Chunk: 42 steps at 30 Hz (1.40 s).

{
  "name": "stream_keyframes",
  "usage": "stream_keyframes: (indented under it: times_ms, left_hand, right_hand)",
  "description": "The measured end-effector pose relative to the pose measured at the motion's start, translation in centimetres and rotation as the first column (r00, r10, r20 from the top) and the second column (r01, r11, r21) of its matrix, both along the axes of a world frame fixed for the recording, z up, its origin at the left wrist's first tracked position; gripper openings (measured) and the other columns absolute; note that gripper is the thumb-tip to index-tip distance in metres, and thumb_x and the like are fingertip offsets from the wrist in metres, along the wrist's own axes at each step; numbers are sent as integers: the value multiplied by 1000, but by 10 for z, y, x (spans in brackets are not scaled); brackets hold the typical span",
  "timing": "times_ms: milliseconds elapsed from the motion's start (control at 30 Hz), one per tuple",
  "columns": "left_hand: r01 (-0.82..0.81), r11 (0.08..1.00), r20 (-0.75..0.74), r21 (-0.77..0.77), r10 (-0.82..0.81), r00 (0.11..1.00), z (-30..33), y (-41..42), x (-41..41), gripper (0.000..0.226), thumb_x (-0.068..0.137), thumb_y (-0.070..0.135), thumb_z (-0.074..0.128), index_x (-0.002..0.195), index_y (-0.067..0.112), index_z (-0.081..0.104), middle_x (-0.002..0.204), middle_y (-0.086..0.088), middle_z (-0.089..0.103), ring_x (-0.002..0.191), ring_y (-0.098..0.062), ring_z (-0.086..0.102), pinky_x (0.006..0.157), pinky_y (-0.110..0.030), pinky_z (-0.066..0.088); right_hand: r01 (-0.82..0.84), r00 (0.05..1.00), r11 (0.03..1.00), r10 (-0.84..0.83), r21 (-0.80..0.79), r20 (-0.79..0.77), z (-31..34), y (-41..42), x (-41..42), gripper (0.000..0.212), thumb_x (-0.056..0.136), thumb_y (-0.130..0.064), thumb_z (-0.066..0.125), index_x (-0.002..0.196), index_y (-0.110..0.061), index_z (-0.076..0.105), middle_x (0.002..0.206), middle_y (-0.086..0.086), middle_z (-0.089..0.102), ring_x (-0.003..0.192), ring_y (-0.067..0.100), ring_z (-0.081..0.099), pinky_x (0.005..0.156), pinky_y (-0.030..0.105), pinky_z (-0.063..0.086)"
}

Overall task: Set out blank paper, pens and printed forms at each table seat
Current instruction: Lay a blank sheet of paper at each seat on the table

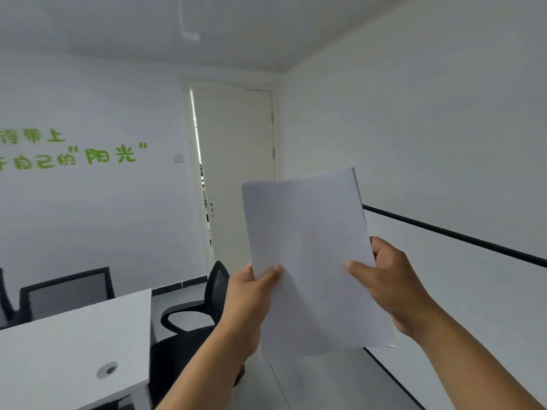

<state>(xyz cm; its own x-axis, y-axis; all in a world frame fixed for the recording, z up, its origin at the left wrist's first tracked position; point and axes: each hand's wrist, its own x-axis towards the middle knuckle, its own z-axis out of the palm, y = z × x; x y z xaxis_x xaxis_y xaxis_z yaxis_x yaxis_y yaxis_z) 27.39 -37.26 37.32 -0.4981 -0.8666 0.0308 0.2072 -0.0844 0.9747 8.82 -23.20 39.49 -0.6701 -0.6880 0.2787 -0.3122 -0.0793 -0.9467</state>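
At the far left I see green letters [74, 155] on the wall, and under them a white table [74, 335] with a round cable hole [107, 369] in its top. Behind the table stands a black chair [68, 288], and another black chair [201, 309] is at its end, before the white door [236, 173]. My left hand [251, 294] grasps the paper stack [310, 261] at its left edge, thumb on the front. The stack is in the air, upright, well above the table. My right hand [393, 282] grasps its right edge, thumb on front and fingers behind. A black strip [458, 233] runs along the right wall.
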Motion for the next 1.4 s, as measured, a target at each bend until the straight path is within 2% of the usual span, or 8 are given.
stream_keyframes:
  times_ms: [67,233,433,667,833,1033,1167,1400]
  left_hand:
    - [-19,1000,1,-22,19,1000,5,-28,29,12,106,15,72,113,10,79,100,-13,85,83,-30,81,84,-53,69]
    - [-98,995,-29,-4,98,995,2,-80,86,11,105,14,72,111,8,79,97,-15,84,76,-28,82,62,-40,67]
    - [-209,978,-38,12,209,977,-14,-123,130,10,105,15,72,112,12,79,100,-11,85,88,-33,82,77,-48,67]
    - [-352,936,-2,10,352,936,-26,-178,162,10,104,19,74,112,16,80,100,-6,86,95,-35,82,90,-56,67]
    - [-395,918,-1,21,395,919,-38,-214,145,12,105,20,74,114,15,80,104,-6,86,96,-33,82,89,-50,66]
    - [-456,890,11,18,456,890,-48,-271,80,13,104,20,75,115,15,80,104,-6,86,97,-34,82,90,-51,65]
    - [-507,862,30,19,506,862,-49,-313,25,11,104,21,75,112,16,81,102,-7,86,93,-32,82,81,-46,65]
    - [-593,805,64,26,591,804,-56,-374,-42,11,104,22,76,112,17,81,101,-5,86,94,-33,82,84,-48,66]
  right_hand:
    - [-28,1000,999,28,-24,-5,0,-34,24,18,98,-4,70,108,-18,74,104,4,83,100,40,78,95,65,62]
    - [-87,996,996,86,-28,-21,-4,-105,73,21,99,-1,67,109,-18,74,102,2,83,98,36,79,94,60,64]
    - [-180,983,984,180,4,-26,-13,-175,108,22,102,-3,67,115,-20,73,103,-3,84,95,25,82,88,48,68]
    - [-321,947,947,321,36,6,-23,-250,129,22,102,-9,68,118,-24,72,106,-2,84,94,26,82,86,54,68]
    - [-410,911,912,409,16,55,-27,-296,109,24,104,-1,64,117,-19,71,102,-1,84,89,25,83,73,42,68]
    - [-447,893,895,445,7,68,-40,-371,42,25,102,2,64,115,-17,73,102,2,85,92,29,83,77,44,68]
    - [-492,866,870,492,-16,85,-45,-421,-13,25,102,2,65,117,-17,73,105,1,84,94,27,83,83,48,68]
    - [-574,814,818,566,32,133,-48,-504,-83,23,101,1,65,115,-16,73,106,5,84,97,35,82,88,62,66]
